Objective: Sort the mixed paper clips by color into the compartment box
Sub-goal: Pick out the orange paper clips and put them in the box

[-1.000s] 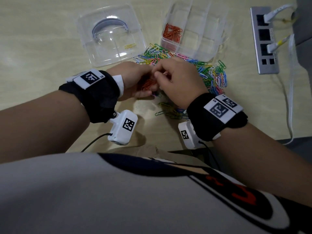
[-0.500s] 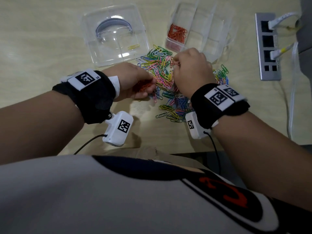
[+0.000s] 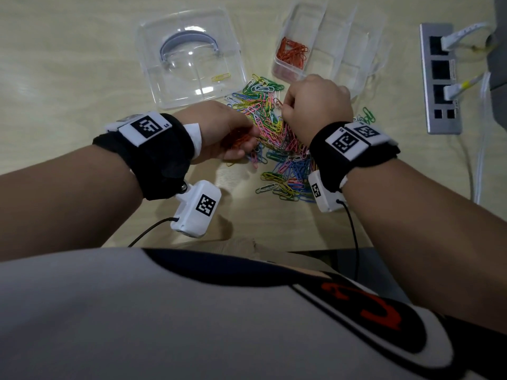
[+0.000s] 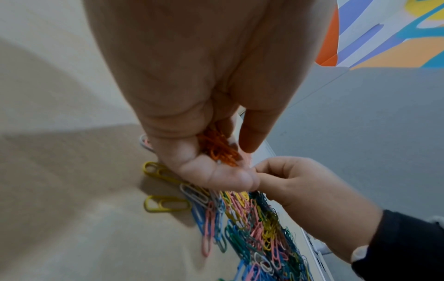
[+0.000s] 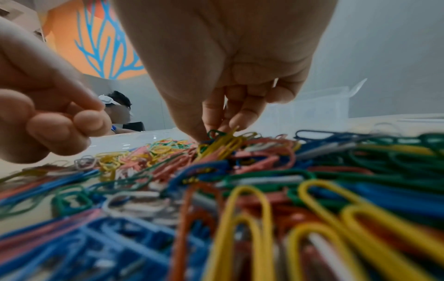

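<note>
Left hand: left hand [image 3: 219, 130] [image 4: 204, 106] fingers curled around a bunch of orange clips [image 4: 220, 150] [image 3: 240, 140], cupped in the palm, at the near-left edge of the pile
Right hand: right hand [image 3: 317, 105] [image 5: 223, 62] fingertips drawn together, reaching down into the far part of the pile; whether a clip is pinched cannot be told
Pile: mixed clips [image 3: 274, 138] [image 5: 240, 190] loose on the table [image 3: 68, 78], lying between the two hands and running back toward the person
Compartment box: clear compartment box [image 3: 354, 48] just beyond the right hand; its near-left compartment holds sorted orange clips [image 3: 292, 53]
Lid: clear lid [image 3: 192, 56] left of the box, with one yellow clip [image 3: 220, 77] lying on it
Far right: grey power strip [image 3: 440, 78] with white plugs in it
</note>
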A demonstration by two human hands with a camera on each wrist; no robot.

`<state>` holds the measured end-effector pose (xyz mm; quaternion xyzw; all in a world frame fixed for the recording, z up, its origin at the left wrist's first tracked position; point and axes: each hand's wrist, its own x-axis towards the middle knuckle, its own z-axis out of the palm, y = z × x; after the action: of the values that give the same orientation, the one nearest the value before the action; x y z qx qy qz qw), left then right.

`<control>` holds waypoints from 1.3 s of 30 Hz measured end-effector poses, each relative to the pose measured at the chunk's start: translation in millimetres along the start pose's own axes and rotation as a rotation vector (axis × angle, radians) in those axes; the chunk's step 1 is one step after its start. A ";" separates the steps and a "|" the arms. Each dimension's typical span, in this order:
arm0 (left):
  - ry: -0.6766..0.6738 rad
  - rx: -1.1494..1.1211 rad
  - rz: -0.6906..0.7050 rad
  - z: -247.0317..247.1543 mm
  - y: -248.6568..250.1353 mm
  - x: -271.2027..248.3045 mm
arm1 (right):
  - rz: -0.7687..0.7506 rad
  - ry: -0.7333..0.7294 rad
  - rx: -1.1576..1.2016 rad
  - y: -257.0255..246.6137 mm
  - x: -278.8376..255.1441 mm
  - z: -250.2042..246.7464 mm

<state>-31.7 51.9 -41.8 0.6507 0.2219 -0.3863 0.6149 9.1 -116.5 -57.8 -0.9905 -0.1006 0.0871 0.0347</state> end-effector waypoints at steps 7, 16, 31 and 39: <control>-0.028 -0.042 -0.025 1.3 -1.3 4.0 | -0.059 0.006 0.283 1.8 -23.2 -3.7; -0.075 -0.015 0.053 13.9 -1.0 3.1 | -0.079 0.047 0.549 4.6 -49.4 -4.2; -0.113 0.061 0.050 24.7 0.9 0.8 | 0.215 -0.046 0.404 37.8 -58.2 -2.5; -0.089 0.050 0.038 29.0 -0.3 -0.2 | 0.315 0.000 0.387 45.2 -70.6 -7.1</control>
<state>-38.6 23.8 -40.3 0.6522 0.1721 -0.4085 0.6149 -49.0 -175.5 -43.0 -0.9689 0.0739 0.1090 0.2097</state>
